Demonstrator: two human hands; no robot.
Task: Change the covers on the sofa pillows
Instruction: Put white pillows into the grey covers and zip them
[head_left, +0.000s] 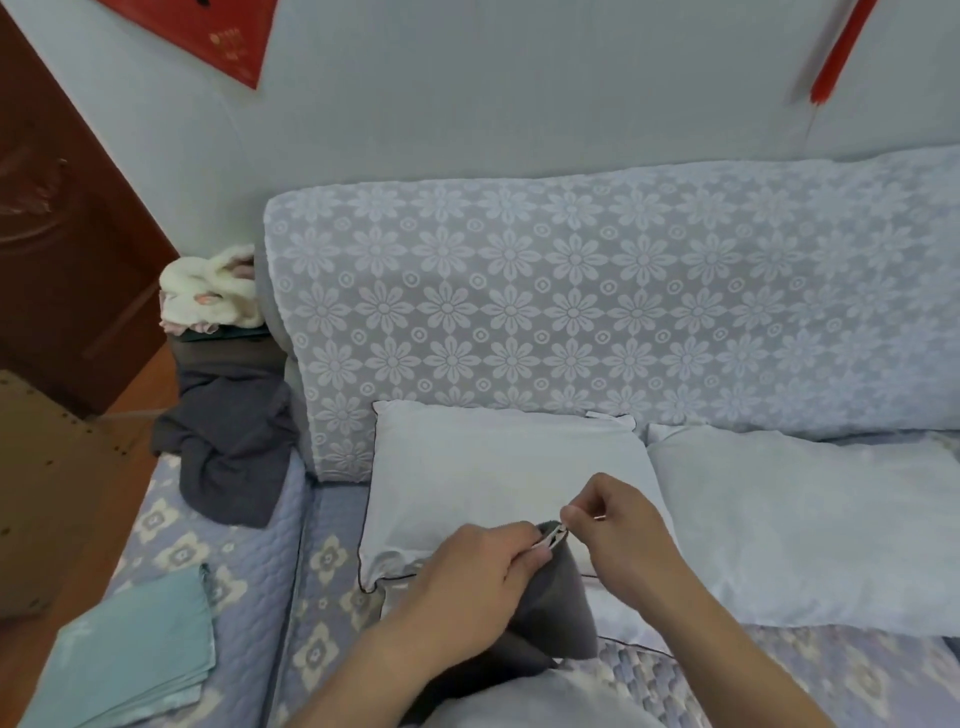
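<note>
The left hand (483, 566) is gripping the top corner of a dark grey pillow cover (563, 603), fingers curled round the cloth, while the right hand (618, 525) is pinching the small metal zipper pull (555, 535) at that corner. The cover is hanging just in front of a bare white pillow (493, 473) lying on the sofa seat (332, 566); a second white pillow (810, 514) is lying beside it, and folded teal covers (130, 649) are resting on the left
</note>
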